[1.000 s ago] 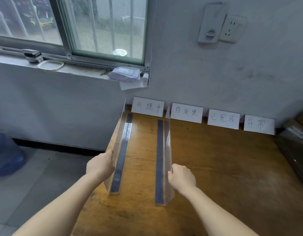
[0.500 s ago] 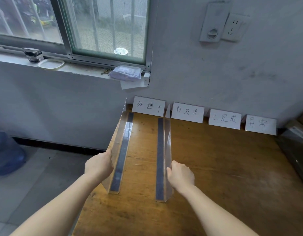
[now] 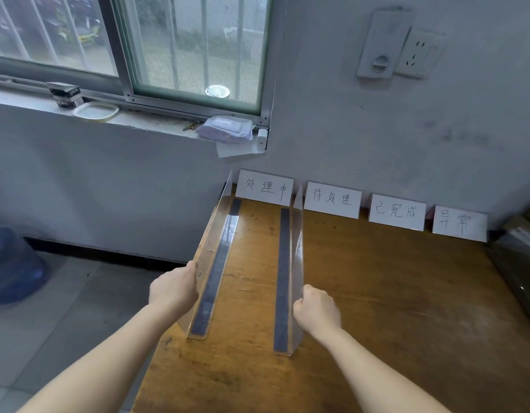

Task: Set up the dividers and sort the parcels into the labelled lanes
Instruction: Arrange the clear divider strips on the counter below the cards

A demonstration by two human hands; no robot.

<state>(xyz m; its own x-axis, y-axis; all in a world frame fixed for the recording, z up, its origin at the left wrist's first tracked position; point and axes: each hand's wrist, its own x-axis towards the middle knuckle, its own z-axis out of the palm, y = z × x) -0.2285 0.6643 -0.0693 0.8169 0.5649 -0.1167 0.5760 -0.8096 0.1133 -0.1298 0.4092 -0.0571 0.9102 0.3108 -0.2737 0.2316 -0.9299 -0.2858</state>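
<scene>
Two clear acrylic dividers with dark strips along their bases stand lengthwise on the wooden table (image 3: 377,293). My left hand (image 3: 172,289) grips the upright wall of the left divider (image 3: 219,248) at the table's left edge. My right hand (image 3: 315,311) holds the wall of the right divider (image 3: 290,263) near its front end. Both dividers run back to the wall, flanking the first of several white handwritten lane labels (image 3: 265,187). Wrapped parcels (image 3: 517,248) lie at the table's far right, partly cut off by the frame.
More labels (image 3: 396,211) lean against the grey wall along the table's back edge. A window sill (image 3: 138,117) holds a wipes pack, a lid and a small box. A blue water jug (image 3: 10,269) stands on the floor to the left. A socket is on the wall.
Both hands keep their hold on the dividers. The dividers' front ends have shifted very slightly; otherwise the scene is the same.
</scene>
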